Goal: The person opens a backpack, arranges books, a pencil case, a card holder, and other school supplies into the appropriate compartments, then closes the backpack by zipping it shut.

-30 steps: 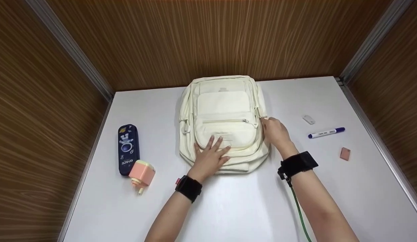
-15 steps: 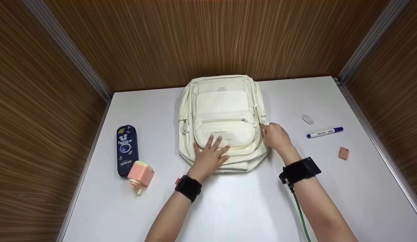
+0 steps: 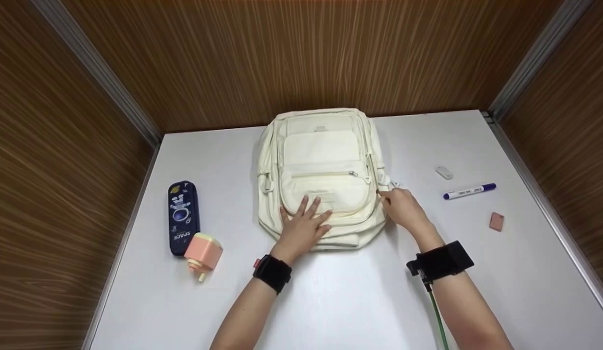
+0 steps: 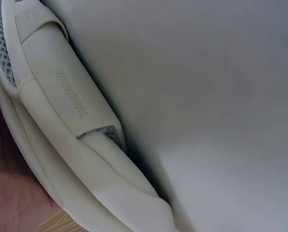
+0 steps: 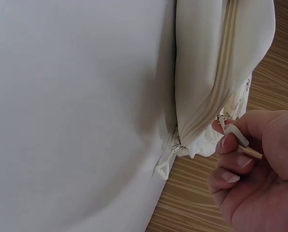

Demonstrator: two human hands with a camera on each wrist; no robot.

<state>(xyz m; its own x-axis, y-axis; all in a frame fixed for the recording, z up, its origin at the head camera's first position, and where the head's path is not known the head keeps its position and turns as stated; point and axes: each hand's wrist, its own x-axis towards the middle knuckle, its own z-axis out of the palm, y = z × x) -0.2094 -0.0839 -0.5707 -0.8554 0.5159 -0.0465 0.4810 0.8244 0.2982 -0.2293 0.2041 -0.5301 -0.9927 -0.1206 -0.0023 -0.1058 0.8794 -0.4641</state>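
Note:
A cream backpack (image 3: 323, 148) lies front side up on the white table. My left hand (image 3: 303, 232) rests with spread fingers on its lower front; in the left wrist view only part of the palm (image 4: 13, 193) shows beside the bag's padded edge. At the bag's right side, my right hand (image 3: 404, 209) pinches a white zipper pull (image 5: 236, 136) between thumb and curled fingers, seen close up in the right wrist view. A second zipper pull (image 5: 162, 170), triangular, hangs loose near it. The zipper track (image 5: 223, 72) runs along the bag's side.
Left of the bag lie a navy pencil case (image 3: 183, 218) with an astronaut print and a pink pencil sharpener (image 3: 204, 253) with a crank. To the right are a white eraser-like block (image 3: 444, 172), a blue-capped marker (image 3: 470, 191) and a small pink block (image 3: 496, 221). Wood-grain panels (image 3: 301, 58) enclose the table.
My right hand has slid toward me along the bag's right side, with the zipper pull in its fingers. The left hand stays in place on the bag.

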